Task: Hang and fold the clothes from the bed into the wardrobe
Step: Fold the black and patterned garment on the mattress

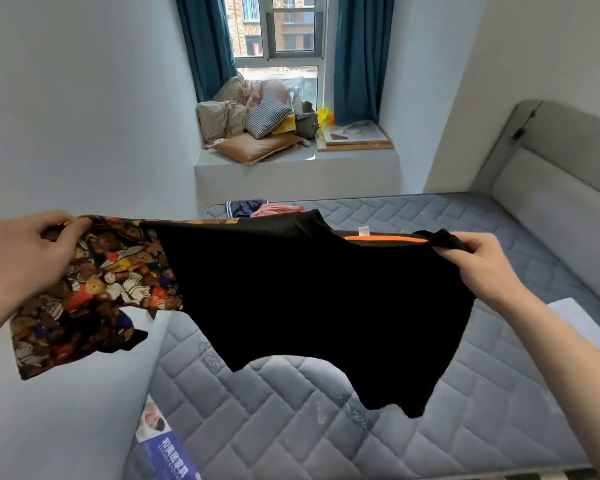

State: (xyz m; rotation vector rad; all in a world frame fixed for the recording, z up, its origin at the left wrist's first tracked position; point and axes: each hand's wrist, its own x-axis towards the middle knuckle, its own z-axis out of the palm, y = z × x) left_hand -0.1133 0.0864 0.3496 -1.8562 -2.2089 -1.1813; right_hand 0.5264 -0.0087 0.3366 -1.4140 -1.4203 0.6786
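I hold a black shirt (309,292) with a teddy-bear-print sleeve and an orange neck stripe spread in the air above the grey quilted bed (413,427). My left hand (28,258) pinches the printed sleeve's upper edge at the left. My right hand (482,268) grips the black shoulder at the right. The shirt's body hangs down between them, clear of the mattress. Several more clothes (260,207), navy and pink, lie at the far edge of the bed. No wardrobe is in view.
A white wall (84,116) runs close along the left. A window ledge (291,161) behind the bed holds cushions, bags and boards. The grey padded headboard (561,174) stands at the right. A white sheet (586,323) lies on the mattress by my right forearm.
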